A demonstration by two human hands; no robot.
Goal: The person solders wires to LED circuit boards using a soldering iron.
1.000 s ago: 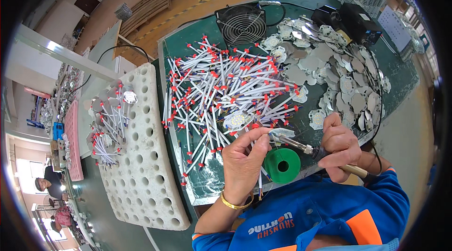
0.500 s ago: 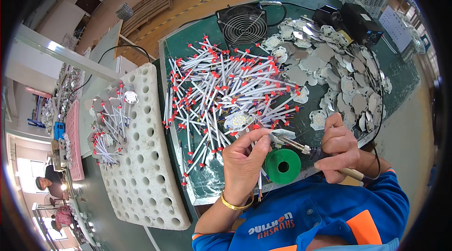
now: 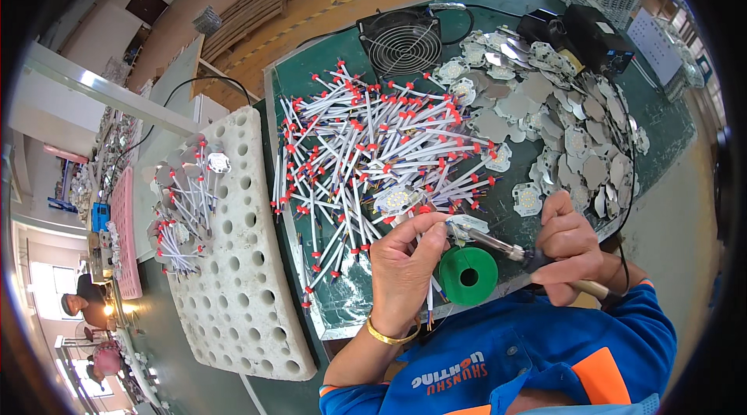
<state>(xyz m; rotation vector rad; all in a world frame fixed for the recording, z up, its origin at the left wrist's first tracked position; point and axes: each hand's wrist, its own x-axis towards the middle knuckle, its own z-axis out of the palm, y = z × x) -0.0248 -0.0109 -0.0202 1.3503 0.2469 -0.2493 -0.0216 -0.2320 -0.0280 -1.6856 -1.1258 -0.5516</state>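
Observation:
My right hand (image 3: pixel 569 248) is closed around a soldering iron (image 3: pixel 507 249), whose metal tip points left toward my left hand. Pinched in the fingers of my left hand (image 3: pixel 406 258) is a white cable (image 3: pixel 429 302), its lower end with bare wires hanging below the fingers. Right by the iron's tip is a small white circuit board (image 3: pixel 470 222); whether the tip touches it cannot be made out. A green spool (image 3: pixel 484 276) lies just under the iron, between my hands.
White cables with red collars (image 3: pixel 373 135) are heaped ahead. Round LED boards (image 3: pixel 572 131) pile up at the right. Behind stand a black fan (image 3: pixel 405 45) and a black box (image 3: pixel 595 40). A white perforated foam board (image 3: pixel 233 283) lies at left; a person (image 3: pixel 87 302) is far left.
My right hand and the soldering iron have shifted slightly. The left hand stays almost in place, still pinching the cable.

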